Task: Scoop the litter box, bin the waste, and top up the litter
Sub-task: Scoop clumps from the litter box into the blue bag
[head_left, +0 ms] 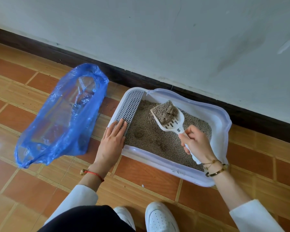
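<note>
The right hand (197, 143) grips the white handle of a slotted litter scoop (170, 117), fingers curled round it, thumb on top. The scoop is raised above the litter, its blade pointing toward the far left corner of the litter box (221, 118), and it carries a heap of grey clumped litter (166, 112) with loose granules around it. Gold bracelets (214, 167) circle the right wrist, which hangs over the near right part of the box.

The left hand (113, 141) lies flat and relaxed, fingers straight, pressing on the near end of the grey grated step (131, 108) that runs along the left edge of the box; the palm rests on the box's near left corner rim. A red string bracelet (95, 174) sits on that wrist. Both sleeves are white.

Between the two hands the box holds a bed of grey-brown litter (157, 141), with a few darker clumps showing near the left hand and in the middle. The box is white plastic with a raised rim, set on the floor (141, 174) at an angle, its far side close to the dark skirting board (224, 101) under a pale wall (157, 39).

Left of the box, just beside the left hand, a blue translucent plastic bag (60, 118) lies open on the orange-brown tiled floor, its mouth toward the near left. At the near edge of the view are two white shoes (159, 216) and dark trousers (90, 218).
</note>
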The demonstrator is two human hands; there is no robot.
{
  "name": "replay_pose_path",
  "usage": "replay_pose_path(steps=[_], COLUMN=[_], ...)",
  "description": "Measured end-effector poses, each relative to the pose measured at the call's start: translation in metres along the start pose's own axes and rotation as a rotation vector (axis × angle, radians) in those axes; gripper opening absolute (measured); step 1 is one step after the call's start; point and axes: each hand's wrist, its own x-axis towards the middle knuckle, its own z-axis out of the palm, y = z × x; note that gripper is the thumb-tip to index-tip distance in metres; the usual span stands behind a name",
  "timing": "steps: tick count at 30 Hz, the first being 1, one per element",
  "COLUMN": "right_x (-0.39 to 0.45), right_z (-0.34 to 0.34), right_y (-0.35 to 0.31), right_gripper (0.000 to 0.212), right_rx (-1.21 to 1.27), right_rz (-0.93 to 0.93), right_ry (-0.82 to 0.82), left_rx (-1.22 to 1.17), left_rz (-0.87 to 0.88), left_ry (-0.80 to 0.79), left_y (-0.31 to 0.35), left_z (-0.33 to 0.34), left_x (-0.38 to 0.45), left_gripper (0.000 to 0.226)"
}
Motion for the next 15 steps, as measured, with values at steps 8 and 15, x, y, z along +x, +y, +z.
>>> replay_pose_path(steps=[8, 15], right_x=[-0.0049, -0.0016], right_z=[0.0002, -0.0031], right_y=[-0.008, -0.0101], right_gripper=[0.017, 0.02], right_rx=[-0.03, -0.005], right_rz=[-0.016, 0.018], right_ry=[-0.003, -0.003], left_rx=[0.013, 0.047], left_rz=[0.004, -0.001], left_ry=[-0.004, -0.018], left_y=[-0.003, -0.0041], left_z=[0.0028, 0.0049], left_x=[0.0012, 0.0023], left_gripper=[0.051, 0.052])
